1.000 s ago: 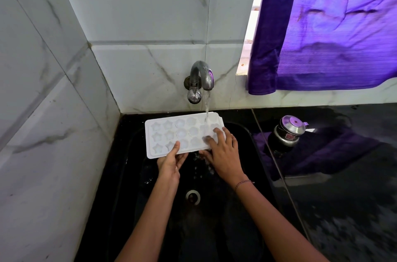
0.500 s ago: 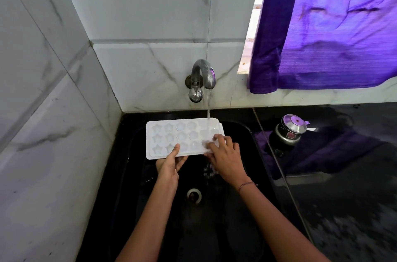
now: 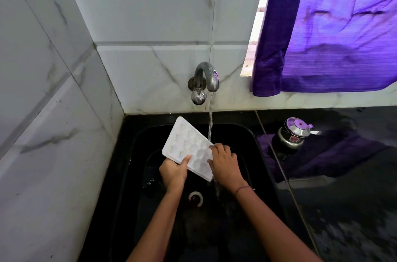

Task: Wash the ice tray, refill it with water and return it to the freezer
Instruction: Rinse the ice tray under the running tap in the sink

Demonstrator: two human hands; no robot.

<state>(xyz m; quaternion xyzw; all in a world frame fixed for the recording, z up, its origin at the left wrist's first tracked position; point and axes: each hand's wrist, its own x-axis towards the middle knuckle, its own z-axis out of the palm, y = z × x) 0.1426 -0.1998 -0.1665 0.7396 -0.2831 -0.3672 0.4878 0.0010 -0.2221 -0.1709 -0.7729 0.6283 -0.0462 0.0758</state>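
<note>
A white plastic ice tray [image 3: 187, 146] with small moulded cells hangs tilted over the black sink [image 3: 245, 137], its far corner up and its near right corner down. My left hand [image 3: 174, 171] grips its near left edge, thumb on top. On the tray's right end lies my right hand [image 3: 225, 165], fingers pressed on the cells. Water runs from the steel tap [image 3: 206, 78] in a thin stream [image 3: 210, 124] that hits the tray's right edge by my right fingers.
The drain [image 3: 196, 197] sits low in the sink between my forearms. A steel pot with a lid [image 3: 293, 135] stands on a purple cloth [image 3: 335, 154] on the black counter at right. A purple curtain [image 3: 335, 29] hangs above. Tiled walls close in the left and back.
The tray was lying flat and level under the tap; it is now turned and tilted, right end down toward me. Both hands have moved nearer and lower with it.
</note>
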